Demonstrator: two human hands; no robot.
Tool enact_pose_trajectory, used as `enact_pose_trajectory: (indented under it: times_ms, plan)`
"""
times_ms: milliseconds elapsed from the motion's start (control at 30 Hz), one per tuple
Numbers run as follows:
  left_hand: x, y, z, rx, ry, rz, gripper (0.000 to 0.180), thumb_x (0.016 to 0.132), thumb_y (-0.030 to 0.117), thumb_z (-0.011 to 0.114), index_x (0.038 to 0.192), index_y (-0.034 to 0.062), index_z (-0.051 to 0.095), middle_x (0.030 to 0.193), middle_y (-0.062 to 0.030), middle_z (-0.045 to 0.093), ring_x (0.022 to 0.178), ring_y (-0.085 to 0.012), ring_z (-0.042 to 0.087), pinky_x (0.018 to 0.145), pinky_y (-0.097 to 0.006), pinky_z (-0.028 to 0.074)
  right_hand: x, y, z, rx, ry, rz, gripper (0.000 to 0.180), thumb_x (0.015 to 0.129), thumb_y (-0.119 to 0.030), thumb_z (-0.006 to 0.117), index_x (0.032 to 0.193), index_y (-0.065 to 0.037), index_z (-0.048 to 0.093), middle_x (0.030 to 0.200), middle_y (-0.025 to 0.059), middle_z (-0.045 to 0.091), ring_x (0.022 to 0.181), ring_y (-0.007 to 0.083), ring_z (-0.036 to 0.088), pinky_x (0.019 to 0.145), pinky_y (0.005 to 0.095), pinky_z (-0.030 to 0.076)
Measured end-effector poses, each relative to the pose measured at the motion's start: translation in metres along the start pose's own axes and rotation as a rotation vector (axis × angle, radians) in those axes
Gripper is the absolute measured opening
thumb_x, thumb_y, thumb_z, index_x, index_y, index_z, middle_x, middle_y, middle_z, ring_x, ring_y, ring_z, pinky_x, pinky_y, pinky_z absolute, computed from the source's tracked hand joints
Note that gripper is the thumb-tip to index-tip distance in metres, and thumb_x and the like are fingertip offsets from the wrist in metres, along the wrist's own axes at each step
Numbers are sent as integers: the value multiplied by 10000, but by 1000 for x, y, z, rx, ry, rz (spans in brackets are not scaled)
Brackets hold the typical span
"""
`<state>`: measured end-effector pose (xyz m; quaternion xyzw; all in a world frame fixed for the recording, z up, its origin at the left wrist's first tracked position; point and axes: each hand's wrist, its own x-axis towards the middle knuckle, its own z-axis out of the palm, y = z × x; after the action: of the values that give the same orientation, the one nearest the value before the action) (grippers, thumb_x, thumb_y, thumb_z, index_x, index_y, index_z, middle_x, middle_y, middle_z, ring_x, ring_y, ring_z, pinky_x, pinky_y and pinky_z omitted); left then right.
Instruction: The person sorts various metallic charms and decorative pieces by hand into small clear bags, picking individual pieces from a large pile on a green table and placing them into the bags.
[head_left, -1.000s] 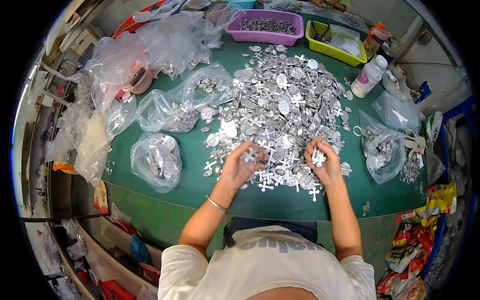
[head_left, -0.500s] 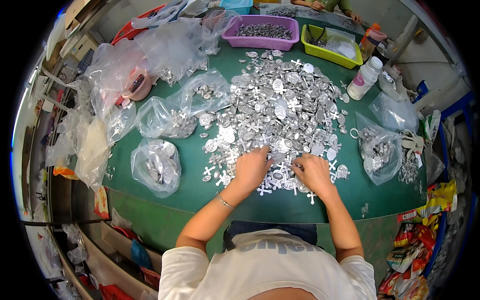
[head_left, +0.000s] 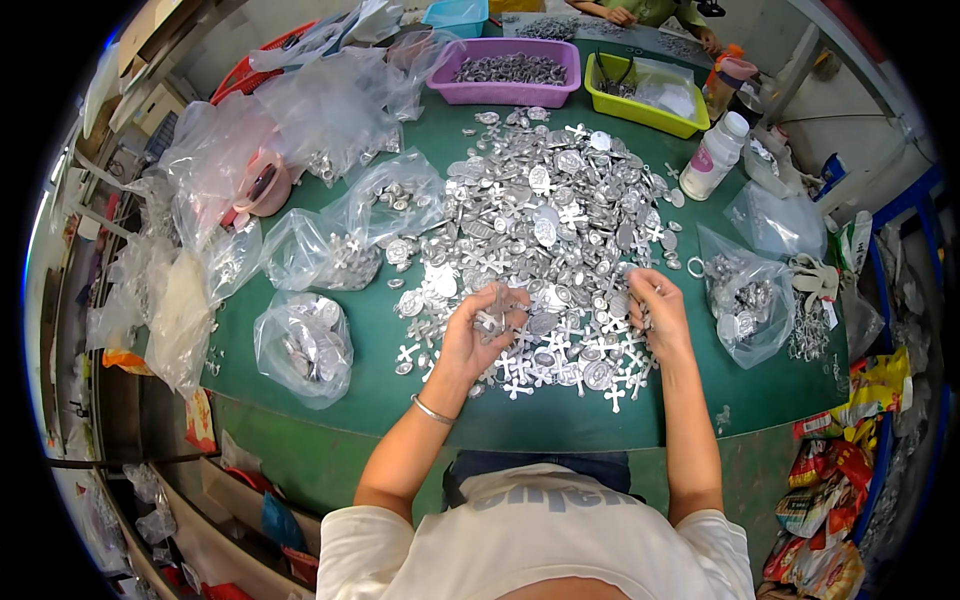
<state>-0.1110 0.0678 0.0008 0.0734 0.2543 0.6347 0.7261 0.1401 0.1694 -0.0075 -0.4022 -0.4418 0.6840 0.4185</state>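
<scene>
My left hand [head_left: 472, 335] grasps metal crosses [head_left: 491, 321] near the frame's centre; my right hand [head_left: 664, 312] is curled right of it, its contents unclear to me. The silvery pile [head_left: 550, 215] fills mid-frame on the green bench [head_left: 385, 365], below a purple tub [head_left: 505, 94].

The worktop [head_left: 770, 390] is green; the medals [head_left: 546, 225] and crosses [head_left: 614, 398] silver; along its far edge, a purple tray [head_left: 505, 95] and a lime-yellow tray [head_left: 645, 115]; toward its right edge, a white bottle [head_left: 722, 147], pink-labelled.
</scene>
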Motion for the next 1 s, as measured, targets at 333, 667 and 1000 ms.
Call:
enact_pose_trajectory:
  times_ms: [333, 667, 1000]
  plan:
    - [2, -14, -9, -44, -31, -114, 220, 912, 245, 511, 786, 65, 506, 614, 6, 365, 490, -66, 325, 365, -173, 227, 1, 4, 34, -1236, 221, -397, 244, 692, -189, 732, 843, -47, 603, 824, 86, 614, 701, 311, 580, 610, 388, 446]
    - [4, -34, 26, 617, 82, -44, 140, 898, 137, 548, 964, 20, 588, 585, 63, 375, 466, -22, 283, 394, -171, 180, -5, 8, -8, 885, -140, 79, 394, 912, -466, 436, 945, -85, 533, 913, 83, 497, 663, 154, 458, 435, 222, 345]
    - [64, -62, 44, 2167, -163, 781, 188, 721, 47, 587, 908, 60, 569, 756, -102, 575, 642, -275, 612, 515, -369, 478, -4, 1, 20, -1112, 229, -513, 165, 736, -158, 707, 853, -56, 652, 758, 80, 602, 609, 250, 563, 541, 354, 443]
